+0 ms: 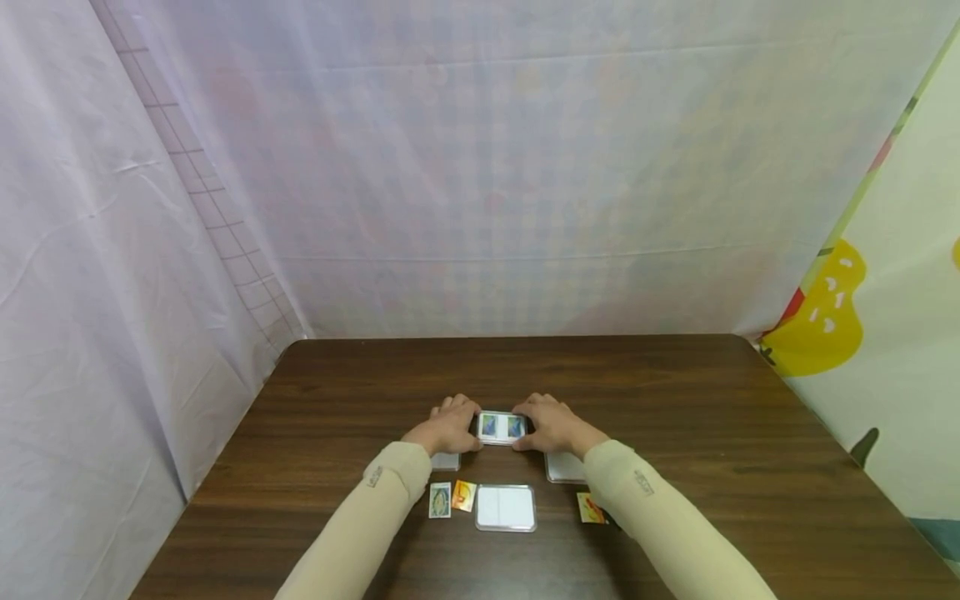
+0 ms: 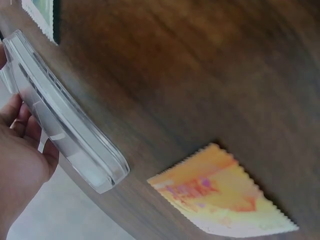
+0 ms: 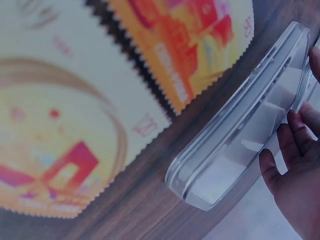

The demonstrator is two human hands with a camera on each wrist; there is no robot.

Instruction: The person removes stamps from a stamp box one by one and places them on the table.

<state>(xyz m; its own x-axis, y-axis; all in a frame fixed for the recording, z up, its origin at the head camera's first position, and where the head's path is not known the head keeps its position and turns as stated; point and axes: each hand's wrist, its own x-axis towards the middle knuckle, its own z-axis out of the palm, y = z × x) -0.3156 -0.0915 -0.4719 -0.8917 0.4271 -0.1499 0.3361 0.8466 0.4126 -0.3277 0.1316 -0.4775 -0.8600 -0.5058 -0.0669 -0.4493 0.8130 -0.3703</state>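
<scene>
A clear case [image 1: 502, 427] with two blue-green postage stamps inside lies between my hands in the head view. My left hand [image 1: 444, 423] holds its left end and my right hand [image 1: 558, 426] its right end, with fingers at the far side and thumbs at the near side. Under the left forearm, another clear case [image 1: 446, 462] is partly covered; a similar case [image 1: 564, 468] sits partly under the right wrist. Each wrist view shows one such clear case [image 2: 65, 117] in front of the fingers, hiding part of the grip.
Nearer on the brown table [image 1: 337, 400] lies a clear case with white inserts [image 1: 506, 507]. Left of it are a greenish stamp [image 1: 440, 500] and an orange stamp [image 1: 463, 496]. A red-yellow stamp [image 1: 591, 508] lies right, partly beside the sleeve. A white curtain [image 1: 510, 167] hangs behind.
</scene>
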